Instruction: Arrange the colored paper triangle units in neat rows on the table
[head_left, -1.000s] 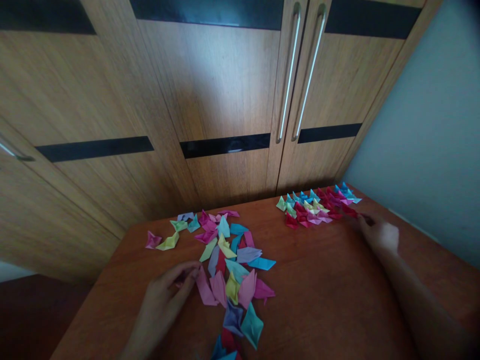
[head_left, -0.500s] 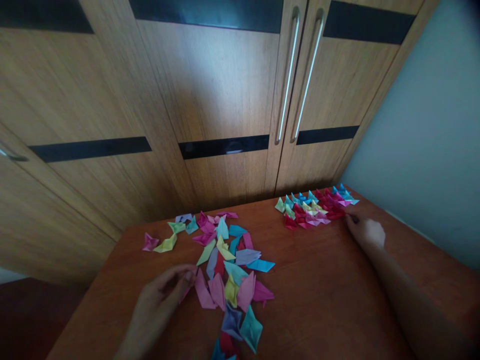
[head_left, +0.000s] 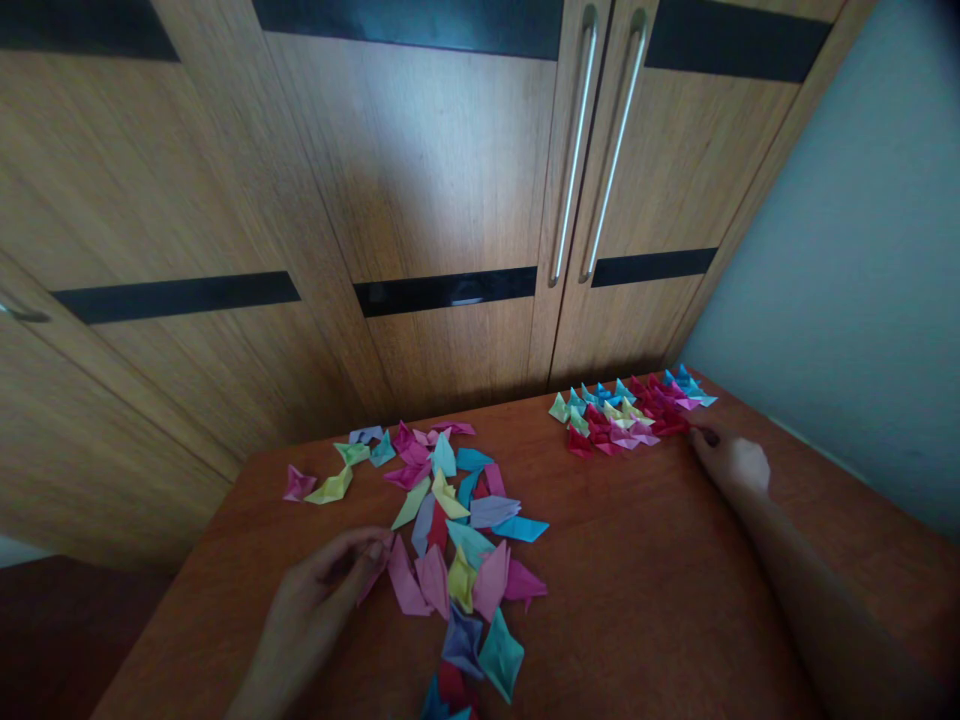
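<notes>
"What lay nearest on the worktop (head_left: 615,610)?"

"At the near end of the loose pile (head_left: 470,545), one lavender piece (head_left: 462,640) and one teal piece (head_left: 502,656). The left hand (head_left: 319,590) was left of the pile, thumb and forefinger pinched; a pink piece (head_left: 373,580) showed just under them, seemingly gripped, its long axis slanting back toward the person."

"Farther off?"

"Beyond the pile's left side, five small folded pieces (head_left: 330,488): one each of pink, yellow, green, lavender and teal."

"And the red piece (head_left: 677,428)?"

"Well right of the pile, at the near right edge of the packed block (head_left: 622,412). It lay just left of the right hand (head_left: 731,467), touching the fingertips; its long axis looked roughly sideways, though neighbours hid part. The left hand was well apart from it."

"How did those right fingers stand?"

"Drawn together at its tip, seemingly holding it; how firmly, I couldn't tell."

"Any count for the block?"

"Too crowded. Behind the pile, toward its right, the cabinet doors (head_left: 420,170) carried two long handles (head_left: 574,145)."
</notes>
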